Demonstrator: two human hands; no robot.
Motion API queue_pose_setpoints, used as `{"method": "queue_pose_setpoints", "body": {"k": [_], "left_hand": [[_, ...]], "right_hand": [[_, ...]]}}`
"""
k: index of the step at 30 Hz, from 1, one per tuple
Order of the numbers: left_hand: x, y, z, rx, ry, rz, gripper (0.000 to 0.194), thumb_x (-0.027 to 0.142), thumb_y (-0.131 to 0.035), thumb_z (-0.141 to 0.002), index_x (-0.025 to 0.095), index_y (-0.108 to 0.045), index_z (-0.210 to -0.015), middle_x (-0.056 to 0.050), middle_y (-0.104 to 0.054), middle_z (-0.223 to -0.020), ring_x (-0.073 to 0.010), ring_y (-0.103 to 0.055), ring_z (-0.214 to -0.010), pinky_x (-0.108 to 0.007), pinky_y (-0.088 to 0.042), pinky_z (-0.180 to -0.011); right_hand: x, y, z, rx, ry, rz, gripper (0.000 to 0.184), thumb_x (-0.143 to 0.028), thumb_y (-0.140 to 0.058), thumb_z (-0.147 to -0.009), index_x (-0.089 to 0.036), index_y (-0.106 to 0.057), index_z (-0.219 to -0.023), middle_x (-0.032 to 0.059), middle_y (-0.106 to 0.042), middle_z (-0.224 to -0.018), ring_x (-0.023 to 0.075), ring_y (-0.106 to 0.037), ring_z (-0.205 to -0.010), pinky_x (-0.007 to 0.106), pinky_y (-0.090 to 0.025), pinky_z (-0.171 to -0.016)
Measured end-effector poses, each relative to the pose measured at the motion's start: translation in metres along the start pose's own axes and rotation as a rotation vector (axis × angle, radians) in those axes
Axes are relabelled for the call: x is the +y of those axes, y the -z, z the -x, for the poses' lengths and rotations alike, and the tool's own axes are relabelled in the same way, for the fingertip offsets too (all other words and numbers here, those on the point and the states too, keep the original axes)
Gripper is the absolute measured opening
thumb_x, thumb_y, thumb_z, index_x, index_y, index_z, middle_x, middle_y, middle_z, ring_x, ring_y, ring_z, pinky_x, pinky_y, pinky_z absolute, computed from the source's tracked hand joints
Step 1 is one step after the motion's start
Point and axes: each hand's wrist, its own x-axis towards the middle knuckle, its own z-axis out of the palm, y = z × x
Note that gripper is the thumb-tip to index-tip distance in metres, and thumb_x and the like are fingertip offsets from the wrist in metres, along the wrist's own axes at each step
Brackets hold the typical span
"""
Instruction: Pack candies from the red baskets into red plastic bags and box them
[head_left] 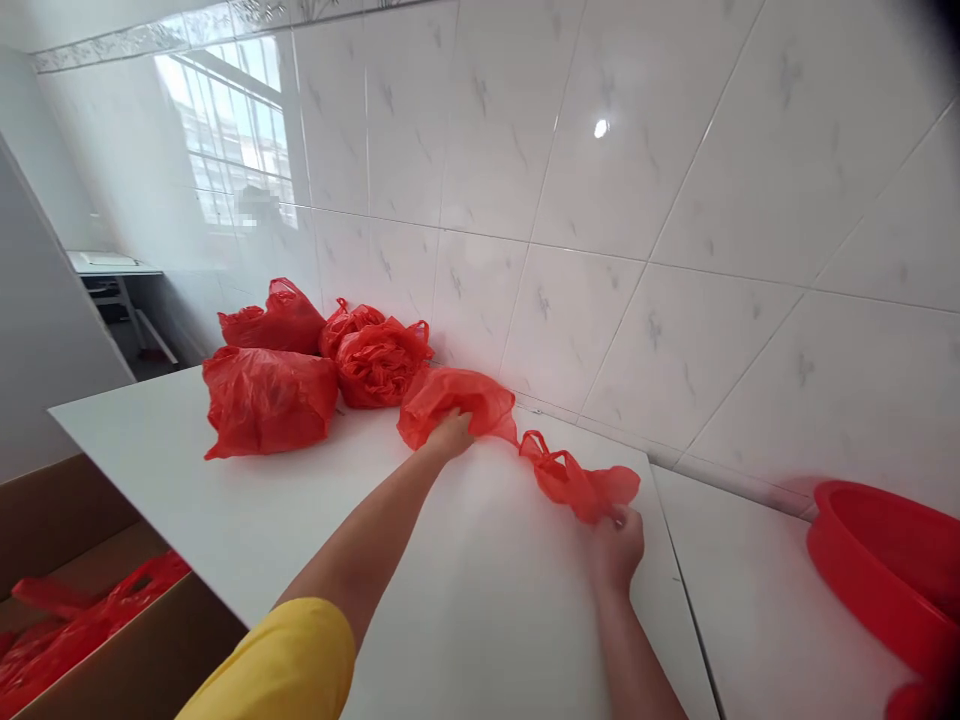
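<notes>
A red plastic bag (480, 405) lies stretched out on the white counter (450, 580) by the tiled wall. My left hand (451, 433) is closed on the bag's bunched body at its far end. My right hand (615, 548) pinches the bag's handle end (577, 485) nearer to me. The bag is pulled long between the two hands.
Several full red plastic bags (270, 395) are heaped at the counter's far left by the wall. A red basin (885, 565) stands at the right edge. A cardboard box (82, 620) with red bags in it is below the counter at the left.
</notes>
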Motion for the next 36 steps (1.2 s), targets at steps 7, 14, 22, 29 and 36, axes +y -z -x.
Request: {"method": "queue_pose_setpoints", "body": {"k": [7,14,22,29,36], "left_hand": [[0.038,-0.059,0.073,0.015,-0.057,0.418,0.055,0.042,-0.055,-0.082,0.022,-0.043,-0.131,-0.011,-0.056,-0.121,-0.0209,-0.057,-0.102,-0.031,-0.046,-0.083],[0.056,-0.094,0.124,-0.014,0.145,0.845,0.044,0.023,-0.061,-0.072,0.024,-0.055,-0.115,0.001,-0.055,-0.075,-0.0114,-0.05,-0.066,-0.024,-0.044,-0.063],[0.055,-0.089,0.126,0.01,0.136,0.963,0.014,0.032,-0.058,-0.074,0.02,-0.052,-0.07,0.004,-0.047,-0.062,-0.0096,-0.041,-0.056,-0.021,-0.035,-0.052],[0.032,-0.066,0.109,0.072,0.184,1.117,0.03,0.05,-0.041,-0.083,0.021,-0.046,-0.081,0.006,-0.036,-0.063,-0.0077,-0.034,-0.049,-0.02,-0.033,-0.05],[0.022,-0.048,0.108,-0.026,0.088,0.825,0.034,0.016,-0.072,-0.048,0.024,-0.065,-0.08,0.005,-0.051,-0.063,-0.0104,-0.044,-0.056,-0.021,-0.032,-0.052]], "right_hand": [[0.0,-0.004,0.002,-0.259,0.057,-0.067,0.019,-0.022,-0.045,-0.066,-0.018,-0.058,-0.079,0.0018,-0.062,-0.08,0.0172,-0.055,-0.074,0.027,-0.045,-0.066],[-0.006,0.007,0.008,-0.17,0.065,-0.031,0.043,-0.041,-0.044,-0.081,-0.019,-0.051,-0.117,0.0096,-0.059,-0.112,0.0186,-0.058,-0.09,0.027,-0.047,-0.069],[-0.011,0.004,0.061,-0.329,0.188,0.129,0.057,-0.039,-0.068,-0.061,-0.023,-0.056,-0.115,0.0065,-0.057,-0.113,0.0236,-0.053,-0.1,0.032,-0.044,-0.079],[0.006,0.025,0.024,-0.225,-0.114,-0.2,0.021,-0.03,-0.056,-0.066,-0.02,-0.058,-0.084,0.0025,-0.063,-0.079,0.0176,-0.058,-0.07,0.03,-0.047,-0.058],[0.008,0.041,-0.002,-0.237,-0.255,-0.519,0.028,-0.042,-0.058,-0.07,-0.021,-0.056,-0.089,0.0036,-0.066,-0.086,0.0189,-0.064,-0.083,0.034,-0.055,-0.068]]}}
